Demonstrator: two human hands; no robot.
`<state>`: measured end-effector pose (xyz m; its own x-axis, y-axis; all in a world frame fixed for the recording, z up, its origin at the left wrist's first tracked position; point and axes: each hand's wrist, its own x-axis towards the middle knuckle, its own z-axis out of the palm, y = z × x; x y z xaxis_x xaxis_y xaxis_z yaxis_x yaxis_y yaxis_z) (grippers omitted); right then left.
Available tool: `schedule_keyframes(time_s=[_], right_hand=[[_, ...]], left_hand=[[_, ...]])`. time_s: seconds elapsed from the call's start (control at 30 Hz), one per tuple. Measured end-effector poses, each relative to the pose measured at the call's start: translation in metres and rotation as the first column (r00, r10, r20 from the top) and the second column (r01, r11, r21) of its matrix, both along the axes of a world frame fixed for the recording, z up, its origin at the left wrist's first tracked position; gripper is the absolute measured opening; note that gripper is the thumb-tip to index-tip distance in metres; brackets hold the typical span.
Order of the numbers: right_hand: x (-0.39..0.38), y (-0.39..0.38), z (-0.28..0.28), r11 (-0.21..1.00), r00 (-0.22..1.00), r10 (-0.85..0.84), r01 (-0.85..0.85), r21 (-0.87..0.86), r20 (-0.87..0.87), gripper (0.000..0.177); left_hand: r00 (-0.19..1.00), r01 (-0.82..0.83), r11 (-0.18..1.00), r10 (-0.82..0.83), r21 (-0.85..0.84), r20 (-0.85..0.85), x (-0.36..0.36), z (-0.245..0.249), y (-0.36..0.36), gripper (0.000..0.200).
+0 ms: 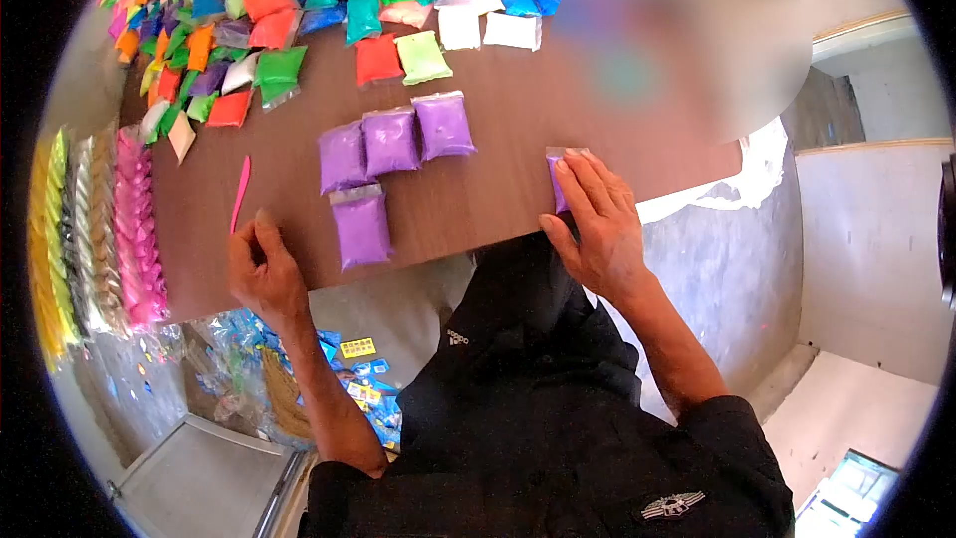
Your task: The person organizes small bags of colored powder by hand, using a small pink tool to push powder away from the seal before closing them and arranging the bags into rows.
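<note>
My right hand [601, 223] lies flat over a small purple packet [555, 179] near the table's front edge, fingers stretched out and thumb apart. The packet shows only along its left and top side; my fingers hide the rest. My left hand [267, 271] is curled closed at the front left of the table, and whatever may be inside it is hidden. The lower end of a thin pink stick [241, 193] reaches right to the curled fingers. Between my hands lie purple packets: three side by side, including one [389, 142], and another [360, 227] below them.
Many coloured packets [279, 30] cover the back and left of the brown table [478, 204]. Strips of shiny packets [134, 229] hang over its left edge. Blue wrappers [373, 394] lie on the floor below. A blurred patch [687, 40] covers the back right.
</note>
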<state>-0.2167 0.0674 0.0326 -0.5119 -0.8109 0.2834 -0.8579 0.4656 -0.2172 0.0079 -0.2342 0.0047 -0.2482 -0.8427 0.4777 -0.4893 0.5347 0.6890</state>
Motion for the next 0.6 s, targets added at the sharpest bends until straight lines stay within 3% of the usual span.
schedule_keyframes(time_s=[0.17,0.27,0.47,0.6], right_hand=[[0.001,0.003,0.002,0.986,0.984,0.001,0.030,-0.166,0.180,0.067],[0.003,0.005,0.004,0.970,0.988,-0.018,0.055,-0.236,0.155,0.069],[0.003,0.010,0.002,0.997,0.998,0.039,-0.036,-0.065,0.055,0.064],[0.002,0.008,-0.009,0.996,0.998,0.018,-0.013,-0.084,0.059,0.060]], left_hand=[[1.000,-0.018,0.999,0.019,-0.032,0.012,0.000,0.003,0.003,0.022],[0.999,-0.036,0.999,0.036,-0.012,0.033,0.001,0.004,0.005,0.023],[0.999,-0.033,0.998,0.033,0.046,0.005,-0.001,0.001,0.005,0.023],[0.999,-0.039,0.999,0.040,-0.006,0.034,-0.002,0.000,0.005,0.022]])
